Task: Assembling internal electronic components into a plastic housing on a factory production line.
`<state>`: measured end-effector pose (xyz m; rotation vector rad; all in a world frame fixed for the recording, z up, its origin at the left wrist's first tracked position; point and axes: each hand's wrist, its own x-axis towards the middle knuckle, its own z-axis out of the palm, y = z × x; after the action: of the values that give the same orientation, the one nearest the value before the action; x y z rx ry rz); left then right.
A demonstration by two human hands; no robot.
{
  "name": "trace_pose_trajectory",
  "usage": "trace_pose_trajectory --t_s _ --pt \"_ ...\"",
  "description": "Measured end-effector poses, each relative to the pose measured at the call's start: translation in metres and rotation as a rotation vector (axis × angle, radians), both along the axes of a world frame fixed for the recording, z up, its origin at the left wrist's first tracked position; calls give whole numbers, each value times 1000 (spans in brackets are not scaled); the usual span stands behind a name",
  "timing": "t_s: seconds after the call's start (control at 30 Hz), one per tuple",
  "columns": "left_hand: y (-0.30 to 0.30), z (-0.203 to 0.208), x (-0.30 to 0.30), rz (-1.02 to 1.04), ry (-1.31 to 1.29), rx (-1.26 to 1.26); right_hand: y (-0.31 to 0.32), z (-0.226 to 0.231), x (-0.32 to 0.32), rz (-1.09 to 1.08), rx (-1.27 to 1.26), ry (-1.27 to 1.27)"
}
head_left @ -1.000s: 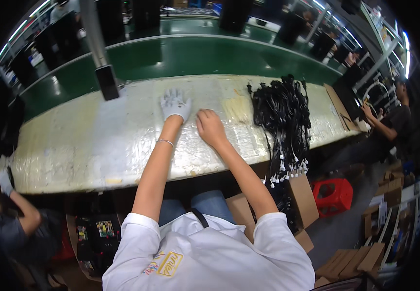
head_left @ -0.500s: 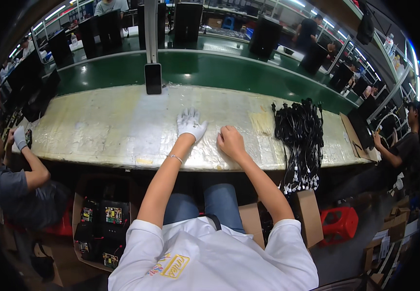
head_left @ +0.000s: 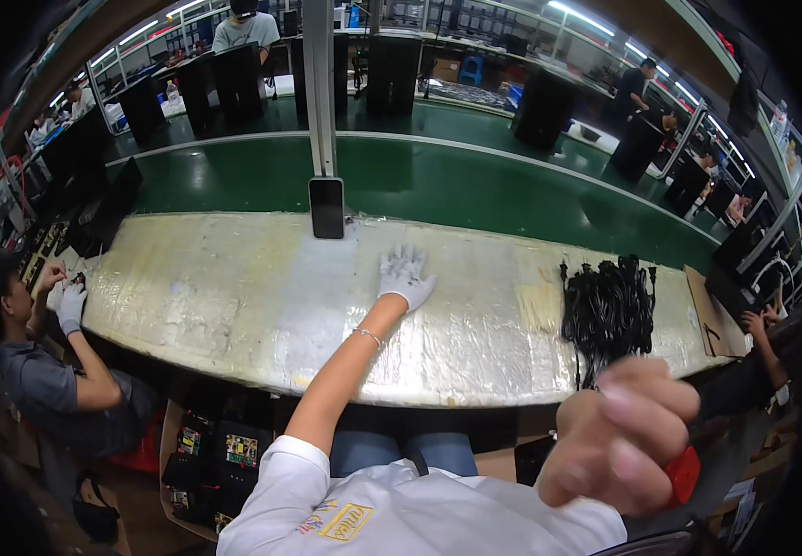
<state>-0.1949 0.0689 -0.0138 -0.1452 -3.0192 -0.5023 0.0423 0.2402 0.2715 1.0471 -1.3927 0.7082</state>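
Resting the gloved left hand (head_left: 407, 280), spread wide, on the desk (head_left: 206, 306). Holding up the bare right hand (head_left: 625, 435), curled, grip impossible to tell, with black cables (head_left: 609, 310) lying beyond it on the desk.

Yellow lettering (head_left: 346, 522) on white shirt (head_left: 457, 510)

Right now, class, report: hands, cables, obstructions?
Left hand gloved, open on table. Right hand bare, curled near camera. Black cables at table's right, partly hidden by right hand.
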Motion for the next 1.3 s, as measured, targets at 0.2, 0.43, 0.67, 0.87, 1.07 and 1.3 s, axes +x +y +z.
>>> trace_pose_trajectory --t_s 0.2,0.43,0.67,0.87,1.07,1.3 --pt "8 -1 -28 -5 92 41 32 14 -6 -51 275 -80" --pt "6 -10 -44 -8 139 57 43 32 -25 -129 368 -237" --pt "0 -19 -42 5 244 58 47 20 -37 159 165 -315" --pt "3 -14 -38 2 177 76 26 9 -49 814 -90 -186" --pt "0 -12 -38 -16 178 72 23 10 -66 1487 301 -660" --pt "9 -10 -37 -119 181 62 6 -44 -113 1516 654 -529"
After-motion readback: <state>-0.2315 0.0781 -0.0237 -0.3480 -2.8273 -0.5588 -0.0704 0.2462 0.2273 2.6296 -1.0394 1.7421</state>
